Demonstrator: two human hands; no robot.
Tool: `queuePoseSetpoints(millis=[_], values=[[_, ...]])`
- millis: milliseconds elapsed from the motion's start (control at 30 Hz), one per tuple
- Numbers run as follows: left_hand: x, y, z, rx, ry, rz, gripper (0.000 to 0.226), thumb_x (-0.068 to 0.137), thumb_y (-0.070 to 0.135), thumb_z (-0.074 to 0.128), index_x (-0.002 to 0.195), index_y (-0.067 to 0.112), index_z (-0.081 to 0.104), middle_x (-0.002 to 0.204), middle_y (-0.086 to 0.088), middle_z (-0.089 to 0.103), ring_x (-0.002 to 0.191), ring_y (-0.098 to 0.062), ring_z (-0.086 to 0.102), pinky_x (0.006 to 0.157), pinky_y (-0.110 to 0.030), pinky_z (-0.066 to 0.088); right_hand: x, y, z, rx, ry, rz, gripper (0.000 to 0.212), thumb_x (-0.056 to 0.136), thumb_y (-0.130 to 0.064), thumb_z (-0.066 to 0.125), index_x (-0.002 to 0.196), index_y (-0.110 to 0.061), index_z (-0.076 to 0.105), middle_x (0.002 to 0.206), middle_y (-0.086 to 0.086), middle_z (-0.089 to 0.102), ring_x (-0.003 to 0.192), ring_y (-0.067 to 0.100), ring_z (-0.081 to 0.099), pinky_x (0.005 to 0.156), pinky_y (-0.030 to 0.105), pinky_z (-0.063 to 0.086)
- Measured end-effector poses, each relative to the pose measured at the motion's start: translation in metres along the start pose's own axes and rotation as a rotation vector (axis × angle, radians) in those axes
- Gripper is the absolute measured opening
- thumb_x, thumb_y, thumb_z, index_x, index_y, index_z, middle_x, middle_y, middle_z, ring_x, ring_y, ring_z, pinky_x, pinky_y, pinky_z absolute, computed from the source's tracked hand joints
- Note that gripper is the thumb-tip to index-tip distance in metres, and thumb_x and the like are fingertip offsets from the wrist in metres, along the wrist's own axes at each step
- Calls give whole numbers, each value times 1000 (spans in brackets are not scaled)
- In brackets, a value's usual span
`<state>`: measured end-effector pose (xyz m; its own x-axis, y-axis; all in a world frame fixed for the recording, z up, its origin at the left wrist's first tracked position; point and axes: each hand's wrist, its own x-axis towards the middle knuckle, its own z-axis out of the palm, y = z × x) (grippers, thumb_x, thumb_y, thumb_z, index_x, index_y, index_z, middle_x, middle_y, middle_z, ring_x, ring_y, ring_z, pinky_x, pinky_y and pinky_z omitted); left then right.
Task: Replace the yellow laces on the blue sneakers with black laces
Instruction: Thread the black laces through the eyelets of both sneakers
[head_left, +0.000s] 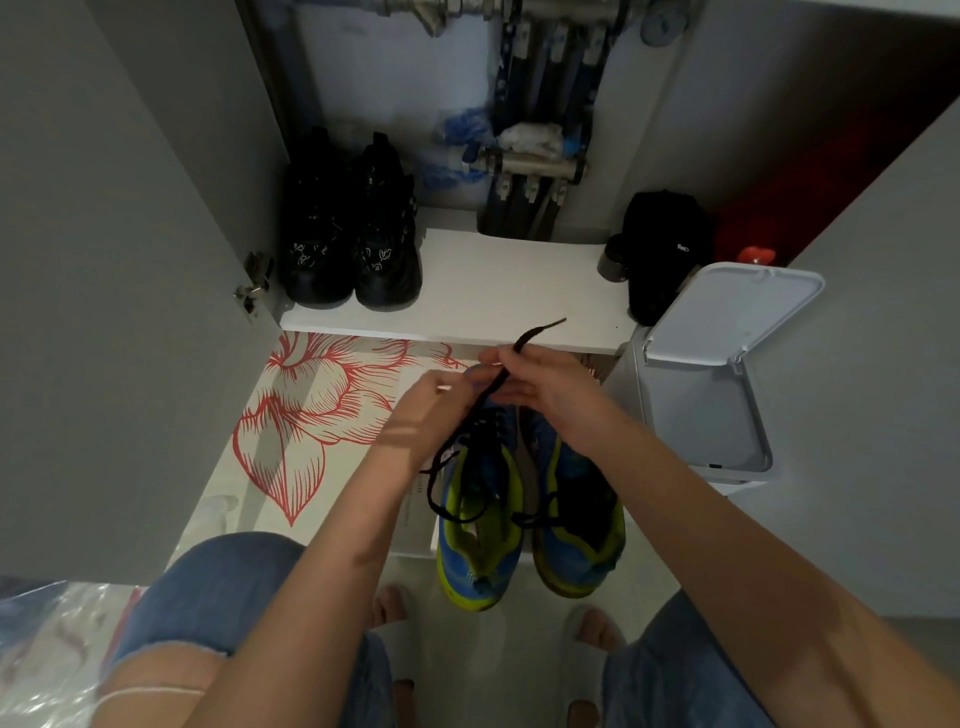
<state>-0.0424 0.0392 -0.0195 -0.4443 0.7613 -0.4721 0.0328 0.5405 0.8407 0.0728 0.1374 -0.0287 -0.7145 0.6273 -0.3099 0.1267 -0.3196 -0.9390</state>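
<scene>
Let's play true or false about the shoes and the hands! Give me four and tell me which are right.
1. The right hand pinches a black shoelace. True.
2. The white plastic bin is closed. False: its lid stands open.
3. A pair of black shoes stands on the white shelf. True.
4. The blue sneakers with yellow-green trim stand on that shelf. False: they are down on the floor, below the hands.
</scene>
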Motion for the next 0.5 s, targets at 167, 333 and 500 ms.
queuePoseSetpoints(millis=[167,333,500], values=[[-2,8,-2,-216,61,55,30,99,30,41,103,11,64,86,-9,64,62,-11,59,51,-18,44,-10,3,20,-333,-150,45,18,95,-20,53,97,-14,69,84,4,74,77,14,70,75,26,55],[-5,-1,4,-328,129,213,21,96,13,51,84,8,68,59,6,66,43,-6,54,37,-15,40,-12,1,29,-342,-172,93,11,92,-20,59,91,-13,68,80,-1,71,80,15,69,76,26,57],[6,-11,3,-274,206,181,13,91,8,57,87,6,68,62,7,68,55,-3,63,62,-21,54,-13,3,0,-971,33,87,35,87,-33,64,90,1,69,92,17,69,87,28,65,74,36,51]])
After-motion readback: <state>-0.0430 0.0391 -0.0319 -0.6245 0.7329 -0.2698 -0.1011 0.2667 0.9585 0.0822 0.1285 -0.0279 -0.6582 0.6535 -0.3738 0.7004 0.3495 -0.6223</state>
